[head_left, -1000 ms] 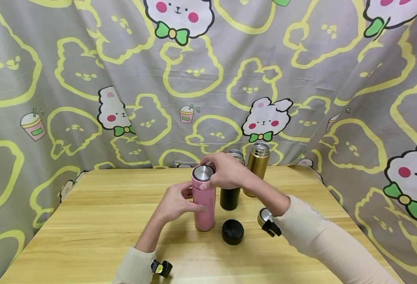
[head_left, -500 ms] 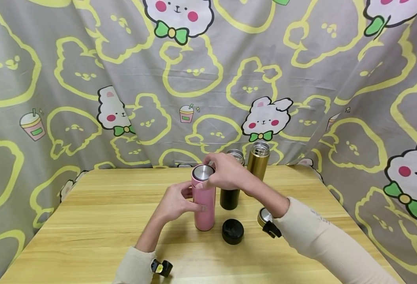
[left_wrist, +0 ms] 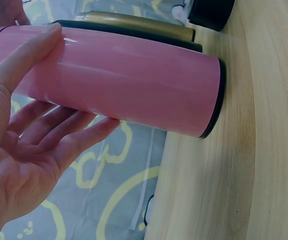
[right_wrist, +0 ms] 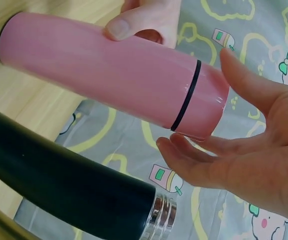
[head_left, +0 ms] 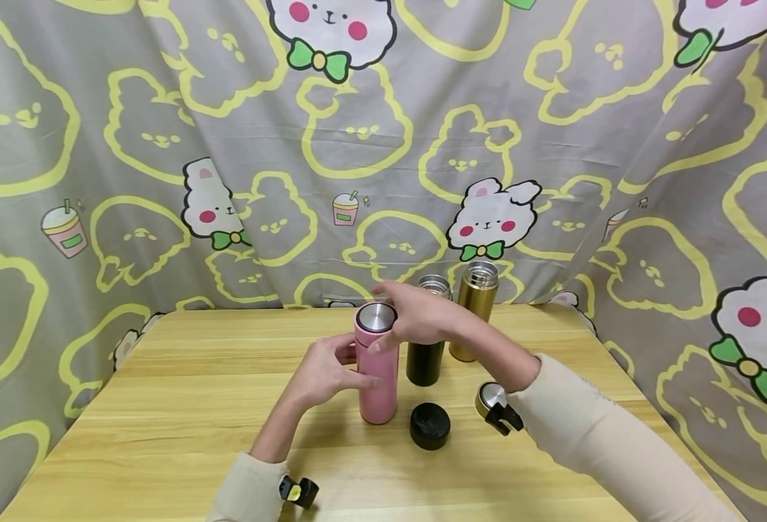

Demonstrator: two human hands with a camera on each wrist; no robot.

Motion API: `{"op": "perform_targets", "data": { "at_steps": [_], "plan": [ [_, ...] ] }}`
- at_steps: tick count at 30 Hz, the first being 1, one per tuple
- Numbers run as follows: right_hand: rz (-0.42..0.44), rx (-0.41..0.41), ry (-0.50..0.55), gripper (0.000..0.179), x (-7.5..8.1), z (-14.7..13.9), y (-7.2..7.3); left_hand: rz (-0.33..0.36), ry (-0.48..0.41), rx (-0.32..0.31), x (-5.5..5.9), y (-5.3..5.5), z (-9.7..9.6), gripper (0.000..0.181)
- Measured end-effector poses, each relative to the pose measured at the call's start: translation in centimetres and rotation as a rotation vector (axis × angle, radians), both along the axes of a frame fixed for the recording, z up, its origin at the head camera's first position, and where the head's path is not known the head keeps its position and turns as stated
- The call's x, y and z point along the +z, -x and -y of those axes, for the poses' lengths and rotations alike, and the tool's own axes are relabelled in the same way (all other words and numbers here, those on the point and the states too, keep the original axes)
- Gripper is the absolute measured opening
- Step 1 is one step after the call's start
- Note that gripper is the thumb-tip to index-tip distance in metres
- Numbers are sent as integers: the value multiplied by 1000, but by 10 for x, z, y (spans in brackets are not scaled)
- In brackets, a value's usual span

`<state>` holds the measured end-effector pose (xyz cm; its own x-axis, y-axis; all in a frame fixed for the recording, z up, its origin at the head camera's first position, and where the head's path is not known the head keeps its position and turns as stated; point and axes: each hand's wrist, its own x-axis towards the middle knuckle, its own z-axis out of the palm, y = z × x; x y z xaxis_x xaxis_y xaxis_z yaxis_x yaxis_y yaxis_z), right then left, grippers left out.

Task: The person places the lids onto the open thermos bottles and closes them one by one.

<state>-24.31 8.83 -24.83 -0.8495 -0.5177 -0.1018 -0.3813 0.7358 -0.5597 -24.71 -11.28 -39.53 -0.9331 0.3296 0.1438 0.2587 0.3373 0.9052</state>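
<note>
A pink thermos flask [head_left: 378, 384] stands upright on the table, its pink lid [head_left: 377, 319] with a steel top in place. My left hand [head_left: 321, 373] holds the body, thumb on the near side and fingers behind, as the left wrist view also shows. Around the lid, my right hand [head_left: 419, 312] is spread loosely. In the right wrist view its thumb [right_wrist: 244, 77] is nearly straight at the lid's edge, and the fingertips on the other side look apart from the flask. A thin black ring [right_wrist: 186, 95] marks the seam below the lid.
Behind my right hand stand a lidless black thermos flask [head_left: 424, 366] and a lidless gold one [head_left: 480, 297], steel necks showing. A black lid [head_left: 430, 426] and a gold lid [head_left: 490, 395] lie on the wooden table [head_left: 181, 406]. A patterned curtain [head_left: 259, 138] hangs behind.
My right thumb shifted left across the lid's front, then came back right, and the right fingers now look looser. My left hand and the pink thermos flask stay in place.
</note>
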Motion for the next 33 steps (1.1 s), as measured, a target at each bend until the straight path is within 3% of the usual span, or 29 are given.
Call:
{"op": "perform_targets", "data": {
  "at_steps": [5,10,19,33],
  "plan": [
    [59,54,53,78,1,-1,3,16,18,15,0,0,-1,64],
    [26,82,46,66,3,-2,3,16,26,14,0,0,-1,65],
    [-55,5,44,58,-2,0,3,16,25,10,0,0,-1,66],
    [-118,-16,69,54,-6,-1,1,-16,-1,28,-1,0,-3,62]
  ]
}}
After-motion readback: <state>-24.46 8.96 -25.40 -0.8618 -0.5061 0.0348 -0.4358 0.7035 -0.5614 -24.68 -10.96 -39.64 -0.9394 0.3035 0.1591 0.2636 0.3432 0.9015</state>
